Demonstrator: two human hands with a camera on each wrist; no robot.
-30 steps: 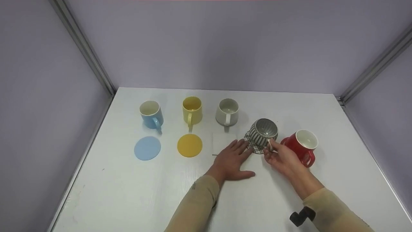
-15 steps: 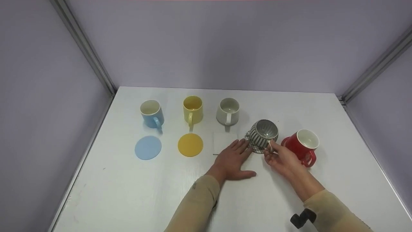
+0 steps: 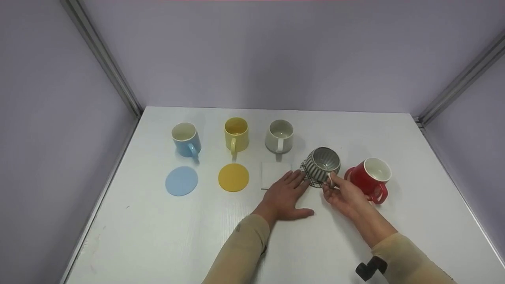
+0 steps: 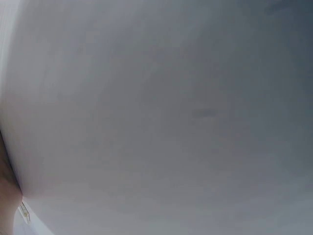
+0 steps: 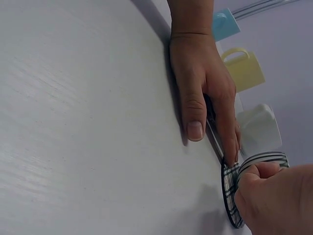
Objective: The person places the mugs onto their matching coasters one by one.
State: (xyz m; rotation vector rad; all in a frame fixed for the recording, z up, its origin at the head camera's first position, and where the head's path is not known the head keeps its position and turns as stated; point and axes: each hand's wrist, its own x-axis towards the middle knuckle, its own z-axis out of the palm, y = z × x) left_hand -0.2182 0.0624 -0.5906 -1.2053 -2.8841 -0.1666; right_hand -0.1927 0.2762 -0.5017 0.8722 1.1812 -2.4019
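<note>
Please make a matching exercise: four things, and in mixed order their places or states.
1. striped cup
2. left hand
3. yellow mug
4. red mug

A. between the blue mug and the pale mug
B. farthest right of the mugs
C. held by its handle in the right hand
D. palm down, fingers straight

Pairs: 1-C, 2-D, 3-A, 4-B

A person works inside a booth resembling a lab or test station: plain lilac-grey panels (image 3: 252, 51) enclose a white counter (image 3: 158, 236) on three sides, joined by metal corner posts (image 3: 105, 59), with mugs (image 3: 315, 165) and coasters (image 3: 233, 178) set out and a black device (image 3: 371, 268) at the right sleeve (image 3: 410, 258).
</note>
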